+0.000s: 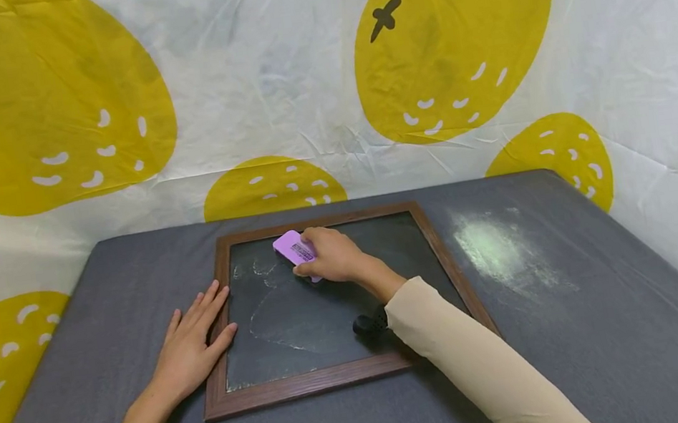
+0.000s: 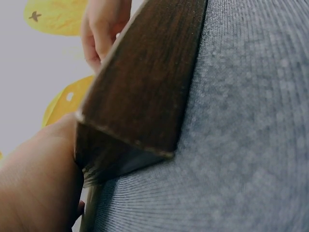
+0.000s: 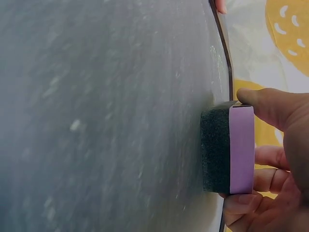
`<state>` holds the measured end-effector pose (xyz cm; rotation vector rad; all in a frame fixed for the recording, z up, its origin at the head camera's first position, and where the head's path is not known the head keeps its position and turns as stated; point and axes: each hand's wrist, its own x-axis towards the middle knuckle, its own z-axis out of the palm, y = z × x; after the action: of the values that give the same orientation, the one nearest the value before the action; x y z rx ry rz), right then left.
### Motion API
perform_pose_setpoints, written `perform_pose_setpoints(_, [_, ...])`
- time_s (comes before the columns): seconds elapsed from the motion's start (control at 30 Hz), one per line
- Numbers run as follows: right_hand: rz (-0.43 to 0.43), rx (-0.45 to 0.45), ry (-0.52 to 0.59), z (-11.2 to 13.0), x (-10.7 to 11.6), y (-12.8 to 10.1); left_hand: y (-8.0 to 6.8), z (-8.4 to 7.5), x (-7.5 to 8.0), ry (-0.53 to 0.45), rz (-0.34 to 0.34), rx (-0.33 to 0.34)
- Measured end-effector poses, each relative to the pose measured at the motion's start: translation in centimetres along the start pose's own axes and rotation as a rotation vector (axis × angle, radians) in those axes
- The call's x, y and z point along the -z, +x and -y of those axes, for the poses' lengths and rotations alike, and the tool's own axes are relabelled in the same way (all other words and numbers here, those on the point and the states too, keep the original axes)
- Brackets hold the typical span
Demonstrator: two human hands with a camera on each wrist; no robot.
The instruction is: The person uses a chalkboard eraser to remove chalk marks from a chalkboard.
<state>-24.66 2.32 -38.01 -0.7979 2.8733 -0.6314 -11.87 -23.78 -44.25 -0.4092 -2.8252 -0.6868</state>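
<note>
Right hand (image 1: 332, 256) grips 1 eraser (image 1: 292, 248) on 1 chalkboard (image 1: 302, 318); left hand (image 1: 191, 344) flat.

Purple eraser (image 1: 293, 248), brown-framed black chalkboard (image 1: 302, 318), grey tablecloth (image 1: 557, 325), yellow-fruit white backdrop (image 1: 292, 66).

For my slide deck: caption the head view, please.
Right hand presses purple eraser on framed chalkboard; left hand steadies frame.

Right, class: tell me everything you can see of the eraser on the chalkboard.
The eraser is a small block with a pink top bearing a printed label and a dark, felt-like pad underneath. It lies pad-down on the chalkboard near its far edge, over smeared chalk marks. The right hand holds it in its grip, thumb on one side and fingers on the other.
</note>
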Motion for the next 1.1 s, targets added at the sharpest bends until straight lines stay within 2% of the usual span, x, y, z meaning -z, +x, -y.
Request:
perform_pose_setpoints(0.2, [0.007,0.022,-0.002,0.9,-0.2,1.0,0.0,0.0,0.1,-0.001,-0.006,-0.001])
perform_pose_setpoints(0.87, [0.096,0.03,0.126,2.9,-0.8,3.8,0.2,0.0,0.3,-0.019,0.008,0.023])
perform_pose_setpoints(1.1, [0.138,0.055,0.077,3.3,-0.8,4.3,0.4,0.1,0.2,-0.003,0.013,0.038])
